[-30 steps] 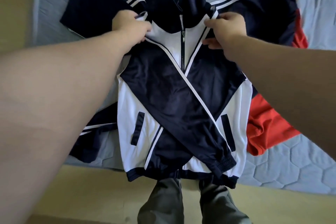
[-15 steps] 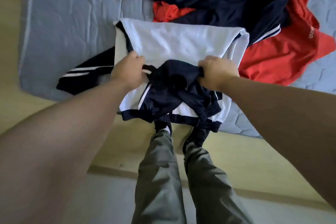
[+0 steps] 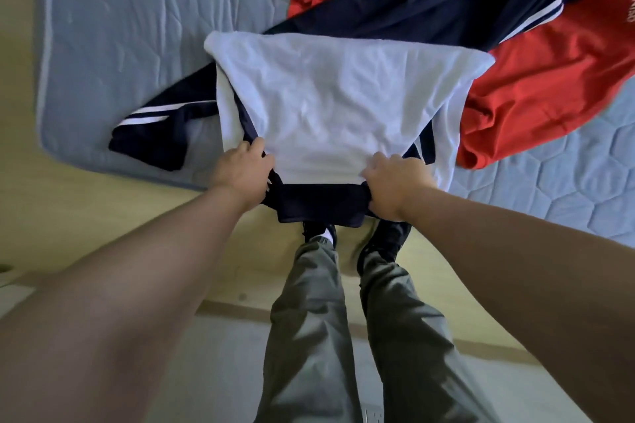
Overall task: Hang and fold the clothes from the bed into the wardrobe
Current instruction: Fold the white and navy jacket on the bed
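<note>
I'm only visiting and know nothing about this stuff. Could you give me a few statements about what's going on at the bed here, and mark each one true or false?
1. Both the left hand and the right hand grip the jacket at its near edge. True.
2. The side of the jacket facing up is mostly white. True.
3. The red garment lies to the person's left of the jacket. False: it lies to the right, and a part shows beyond the jacket.
4. The jacket hangs on a hanger. False: it lies folded on the mattress, and no hanger is in view.
5. The person stands at the mattress edge in grey trousers. True.
</note>
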`<state>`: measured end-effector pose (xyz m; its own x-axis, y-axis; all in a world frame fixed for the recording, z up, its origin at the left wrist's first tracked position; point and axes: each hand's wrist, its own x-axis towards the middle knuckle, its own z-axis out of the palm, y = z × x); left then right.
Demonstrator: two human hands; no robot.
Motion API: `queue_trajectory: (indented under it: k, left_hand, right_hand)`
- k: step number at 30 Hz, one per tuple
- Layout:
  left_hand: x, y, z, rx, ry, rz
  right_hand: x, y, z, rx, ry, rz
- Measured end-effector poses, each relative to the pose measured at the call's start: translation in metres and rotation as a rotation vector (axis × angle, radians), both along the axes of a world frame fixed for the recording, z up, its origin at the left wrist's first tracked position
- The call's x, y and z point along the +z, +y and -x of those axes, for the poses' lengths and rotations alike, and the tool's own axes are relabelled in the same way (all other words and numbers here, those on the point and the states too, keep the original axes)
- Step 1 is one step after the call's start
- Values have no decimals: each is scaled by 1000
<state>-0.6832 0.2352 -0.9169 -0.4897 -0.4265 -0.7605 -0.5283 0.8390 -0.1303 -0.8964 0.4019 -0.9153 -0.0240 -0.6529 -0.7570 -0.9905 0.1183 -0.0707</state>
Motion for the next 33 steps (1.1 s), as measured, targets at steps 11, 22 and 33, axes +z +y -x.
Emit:
queue_trajectory:
  k: [11, 22, 33]
  left_hand:
    - [2, -71, 82, 308, 303, 253]
    - [-24, -144, 127, 250, 111, 112]
    - [-3, -181, 186, 411, 399, 317]
  right_hand:
    - [-2, -52, 65, -291, 123, 302]
    - [-36, -99, 130, -616, 364, 244]
    - [-13, -144, 191, -723, 391, 424]
